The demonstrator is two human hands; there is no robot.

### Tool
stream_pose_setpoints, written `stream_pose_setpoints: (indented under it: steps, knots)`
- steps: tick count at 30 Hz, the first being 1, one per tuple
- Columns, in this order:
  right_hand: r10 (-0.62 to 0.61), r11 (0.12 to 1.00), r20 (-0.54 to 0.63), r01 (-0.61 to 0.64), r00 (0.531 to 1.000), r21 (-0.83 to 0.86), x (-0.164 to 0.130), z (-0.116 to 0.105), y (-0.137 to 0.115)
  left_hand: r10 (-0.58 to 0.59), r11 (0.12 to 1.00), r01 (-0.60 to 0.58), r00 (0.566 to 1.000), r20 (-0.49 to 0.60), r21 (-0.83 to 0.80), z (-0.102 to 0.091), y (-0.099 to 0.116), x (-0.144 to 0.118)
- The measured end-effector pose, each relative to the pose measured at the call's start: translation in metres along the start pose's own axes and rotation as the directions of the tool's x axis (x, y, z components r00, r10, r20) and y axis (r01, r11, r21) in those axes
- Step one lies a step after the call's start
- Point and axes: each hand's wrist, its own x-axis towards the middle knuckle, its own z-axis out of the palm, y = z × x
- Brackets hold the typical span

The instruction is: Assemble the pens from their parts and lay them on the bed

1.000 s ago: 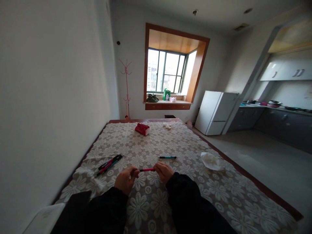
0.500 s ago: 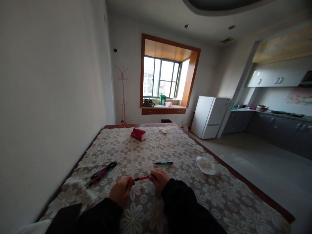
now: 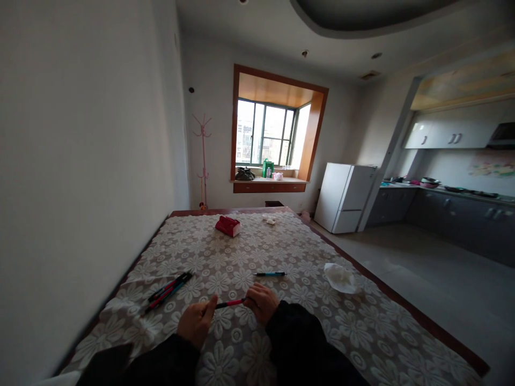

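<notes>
A red and black pen is held level between my two hands, just above the flowered tablecloth. My left hand is closed around its left end, with the thumb pointing up. The fingers of my right hand pinch the other end and hide its tip. Just beyond my right hand, a blue and black pen lies crosswise on the cloth. Several red, blue and black pens lie in a loose pile to the left of my left hand.
The tablecloth covers a long wooden table beside the left wall. Farther back are a red tissue pack and a small crumpled white piece. A crumpled white tissue or plastic piece lies near the right edge. A white fridge stands beyond.
My left thumb has lifted, and more of the pen's black left end shows. The right hand keeps its hold. The whole view has tipped slightly upward.
</notes>
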Motion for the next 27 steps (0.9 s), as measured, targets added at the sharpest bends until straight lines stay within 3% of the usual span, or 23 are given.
stream_pose_setpoints:
  steps: [6, 11, 15, 21, 27]
  knots:
    - [0.119, 0.992, 0.033, -0.12, 0.992, 0.025, -0.003, 0.004, 0.004, 0.098, 0.995, -0.099, 0.994, -0.043, -0.01, -0.005, 0.007, -0.004]
    - [0.099, 0.992, 0.042, -0.101, 0.994, 0.069, -0.001, -0.002, -0.001, 0.07, 0.997, -0.069, 0.995, -0.067, 0.018, -0.006, 0.009, -0.006]
    - [0.072, 0.994, 0.035, -0.075, 0.997, 0.074, 0.0, -0.002, -0.002, 0.152, 0.987, -0.157, 0.981, -0.118, -0.035, -0.007, 0.011, -0.005]
    - [0.042, 0.995, 0.019, -0.044, 0.999, 0.093, -0.001, 0.001, 0.002, 0.093, 0.995, -0.092, 0.995, -0.025, 0.047, -0.004, 0.008, -0.004]
    - [0.057, 0.995, 0.052, -0.061, 0.997, 0.075, -0.002, 0.002, 0.002, 0.166, 0.986, -0.166, 0.986, 0.004, 0.006, -0.005, 0.012, -0.006]
